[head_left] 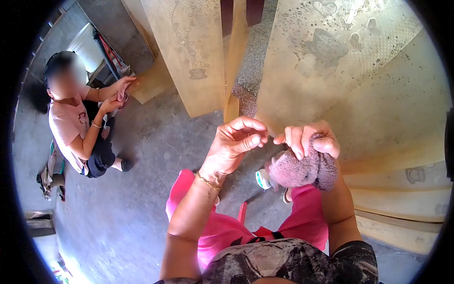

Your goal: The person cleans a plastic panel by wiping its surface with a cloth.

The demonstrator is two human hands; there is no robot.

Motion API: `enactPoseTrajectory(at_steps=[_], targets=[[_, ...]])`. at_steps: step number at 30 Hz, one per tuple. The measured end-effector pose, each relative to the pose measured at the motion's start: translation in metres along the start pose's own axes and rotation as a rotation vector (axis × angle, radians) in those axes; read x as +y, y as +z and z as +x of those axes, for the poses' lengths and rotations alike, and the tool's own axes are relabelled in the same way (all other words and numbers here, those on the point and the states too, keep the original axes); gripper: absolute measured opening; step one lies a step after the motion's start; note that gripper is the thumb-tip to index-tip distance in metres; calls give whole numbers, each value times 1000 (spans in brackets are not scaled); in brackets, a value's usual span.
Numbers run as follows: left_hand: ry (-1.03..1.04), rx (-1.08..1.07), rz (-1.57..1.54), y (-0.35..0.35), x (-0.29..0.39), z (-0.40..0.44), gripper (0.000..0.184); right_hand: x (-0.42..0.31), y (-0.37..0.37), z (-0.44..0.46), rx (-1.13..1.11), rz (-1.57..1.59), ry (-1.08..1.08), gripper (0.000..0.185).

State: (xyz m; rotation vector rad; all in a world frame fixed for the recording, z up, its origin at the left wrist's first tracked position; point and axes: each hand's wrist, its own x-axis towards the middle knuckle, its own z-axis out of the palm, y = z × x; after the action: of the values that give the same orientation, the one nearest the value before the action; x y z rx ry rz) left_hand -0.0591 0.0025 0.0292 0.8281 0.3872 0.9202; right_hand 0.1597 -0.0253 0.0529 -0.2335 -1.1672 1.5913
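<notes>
My right hand is closed around a bunched mauve-grey towel, which hangs below its fingers. Close beside it, my left hand has its fingers curled and the thumb bent toward the fingertips. Whatever its fingers may hold is too small to make out. The fingertips of both hands nearly meet at chest height. Just beyond them hangs a large yellowish plastic sheet, printed with cups and hearts and dotted with dark spots.
At the left, a person in a pink shirt sits low, both hands on a pinkish cloth. Another yellowish sheet hangs ahead. A white bucket stands behind the person. Grey concrete floor lies below; a white-and-teal object is near my feet.
</notes>
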Motion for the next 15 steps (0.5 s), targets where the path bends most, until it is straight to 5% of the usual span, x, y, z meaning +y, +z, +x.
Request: enactPoseTrajectory(at_steps=[5, 15], targets=[[-83, 5, 25, 7, 7, -3, 22, -1, 7, 3, -15, 286, 9, 23], [-142, -2, 99, 13, 23, -8, 16, -10, 23, 5, 83, 350, 52, 24]])
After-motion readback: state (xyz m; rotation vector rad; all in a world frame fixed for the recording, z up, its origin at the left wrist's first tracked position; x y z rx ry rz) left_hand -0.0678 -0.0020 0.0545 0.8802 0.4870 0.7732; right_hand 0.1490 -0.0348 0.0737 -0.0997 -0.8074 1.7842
